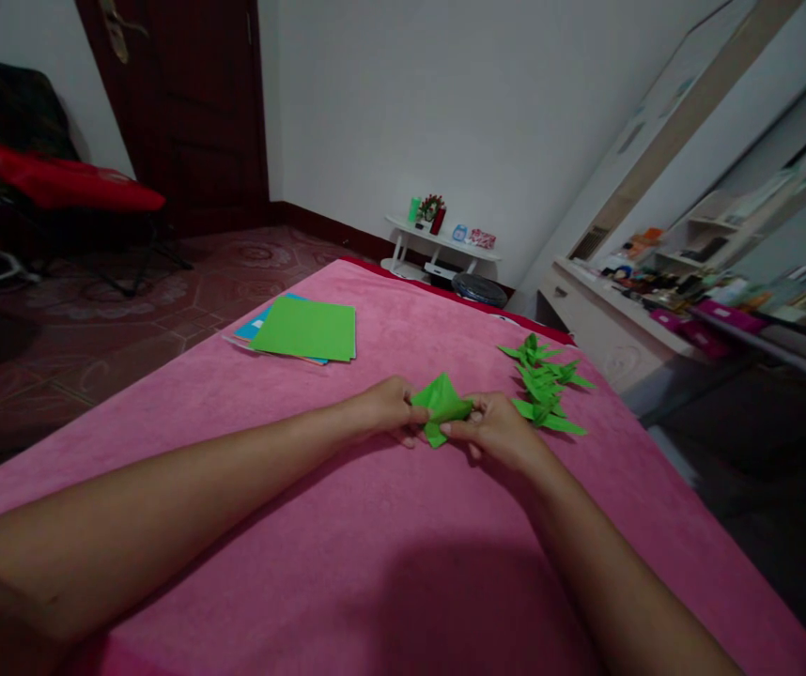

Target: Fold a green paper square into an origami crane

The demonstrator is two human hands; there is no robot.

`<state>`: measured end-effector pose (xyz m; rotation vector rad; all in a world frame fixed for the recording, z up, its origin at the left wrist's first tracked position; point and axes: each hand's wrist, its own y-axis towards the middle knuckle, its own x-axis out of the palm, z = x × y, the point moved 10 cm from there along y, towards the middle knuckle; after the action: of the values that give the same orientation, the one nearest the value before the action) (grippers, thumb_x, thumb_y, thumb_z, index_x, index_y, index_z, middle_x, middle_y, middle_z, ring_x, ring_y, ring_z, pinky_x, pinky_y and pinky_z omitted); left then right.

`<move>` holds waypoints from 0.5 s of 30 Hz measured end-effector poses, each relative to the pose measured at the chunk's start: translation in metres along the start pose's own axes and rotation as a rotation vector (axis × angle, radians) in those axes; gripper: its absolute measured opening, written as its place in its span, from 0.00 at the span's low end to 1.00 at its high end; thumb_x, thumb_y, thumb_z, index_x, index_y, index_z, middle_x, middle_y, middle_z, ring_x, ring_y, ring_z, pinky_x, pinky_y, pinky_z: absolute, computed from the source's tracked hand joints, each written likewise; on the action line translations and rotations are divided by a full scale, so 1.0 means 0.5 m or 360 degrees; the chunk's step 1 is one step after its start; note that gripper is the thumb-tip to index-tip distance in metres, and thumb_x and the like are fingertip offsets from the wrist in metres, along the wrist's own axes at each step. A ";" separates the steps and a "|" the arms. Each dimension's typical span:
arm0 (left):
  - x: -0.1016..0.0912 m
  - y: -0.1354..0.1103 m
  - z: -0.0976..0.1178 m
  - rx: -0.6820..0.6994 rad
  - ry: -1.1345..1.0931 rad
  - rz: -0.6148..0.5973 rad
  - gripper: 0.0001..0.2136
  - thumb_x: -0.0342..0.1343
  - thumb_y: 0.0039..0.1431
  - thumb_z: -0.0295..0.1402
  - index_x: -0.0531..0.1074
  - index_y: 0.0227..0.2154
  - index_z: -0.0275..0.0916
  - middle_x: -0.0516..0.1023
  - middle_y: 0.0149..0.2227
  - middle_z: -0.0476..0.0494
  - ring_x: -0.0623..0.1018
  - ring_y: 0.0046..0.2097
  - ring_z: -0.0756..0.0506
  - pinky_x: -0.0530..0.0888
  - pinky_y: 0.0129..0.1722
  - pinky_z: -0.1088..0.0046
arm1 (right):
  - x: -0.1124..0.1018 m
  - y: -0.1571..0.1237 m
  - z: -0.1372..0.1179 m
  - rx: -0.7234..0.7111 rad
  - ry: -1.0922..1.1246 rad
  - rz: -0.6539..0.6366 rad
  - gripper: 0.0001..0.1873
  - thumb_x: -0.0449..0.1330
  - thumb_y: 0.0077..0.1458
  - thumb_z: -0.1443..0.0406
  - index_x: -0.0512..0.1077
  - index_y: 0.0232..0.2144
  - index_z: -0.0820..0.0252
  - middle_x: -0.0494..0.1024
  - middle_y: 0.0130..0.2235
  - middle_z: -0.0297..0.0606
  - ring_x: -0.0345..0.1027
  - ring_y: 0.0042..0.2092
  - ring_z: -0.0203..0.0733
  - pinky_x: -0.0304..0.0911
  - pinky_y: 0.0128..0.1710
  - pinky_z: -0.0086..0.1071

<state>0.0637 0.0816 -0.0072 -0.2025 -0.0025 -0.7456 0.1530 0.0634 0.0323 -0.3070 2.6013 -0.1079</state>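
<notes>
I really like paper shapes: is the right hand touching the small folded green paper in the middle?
Touching. The head view shows the right hand pinching the right side of the small folded green paper, thumb over its edge.

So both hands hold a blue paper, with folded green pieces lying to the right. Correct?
Colour's wrong: the head view shows the held paper is green. Left hand and right hand do hold it; the folded green pieces lie to the right.

Paper stack [308, 329] left and origami pieces [544, 383] right on the cloth [290, 545], paper piece [443, 399] between, side table [427, 234] beyond.
</notes>
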 end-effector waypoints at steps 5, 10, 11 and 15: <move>-0.057 -0.015 0.073 0.0596 0.0875 0.0540 0.15 0.62 0.40 0.29 0.77 0.36 0.36 0.75 0.28 0.45 0.72 0.30 0.47 0.68 0.32 0.75 | 0.002 0.015 0.034 -0.0024 -0.0053 0.0104 0.05 0.62 0.41 0.67 0.71 0.20 0.64 0.63 0.10 0.26 0.54 0.12 0.28 0.46 0.12 0.22; -0.042 -0.023 0.098 0.0932 0.0793 0.0386 0.27 0.60 0.37 0.20 0.74 0.45 0.42 0.72 0.43 0.43 0.71 0.43 0.45 0.66 0.44 0.74 | -0.009 0.024 0.065 -0.0046 -0.0091 0.0246 0.06 0.65 0.39 0.66 0.72 0.22 0.62 0.66 0.11 0.26 0.57 0.13 0.30 0.46 0.13 0.23; -0.034 -0.015 0.091 0.0902 0.0766 0.0279 0.25 0.58 0.38 0.20 0.75 0.44 0.41 0.73 0.41 0.43 0.71 0.41 0.46 0.66 0.42 0.74 | -0.009 0.022 0.064 -0.0065 -0.0094 0.0256 0.06 0.65 0.39 0.66 0.72 0.22 0.62 0.66 0.11 0.26 0.57 0.13 0.30 0.46 0.13 0.23; -0.010 0.010 0.060 0.0714 0.0744 -0.0004 0.21 0.51 0.42 0.19 0.75 0.42 0.35 0.75 0.30 0.46 0.70 0.29 0.50 0.66 0.32 0.77 | -0.002 0.014 0.046 -0.0127 -0.0099 0.0212 0.04 0.64 0.41 0.66 0.72 0.22 0.61 0.65 0.12 0.25 0.57 0.13 0.29 0.47 0.13 0.22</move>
<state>0.0654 0.0941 0.0209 0.4015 0.2716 -0.7623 0.1641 0.0702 0.0118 -0.1621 2.5600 0.0516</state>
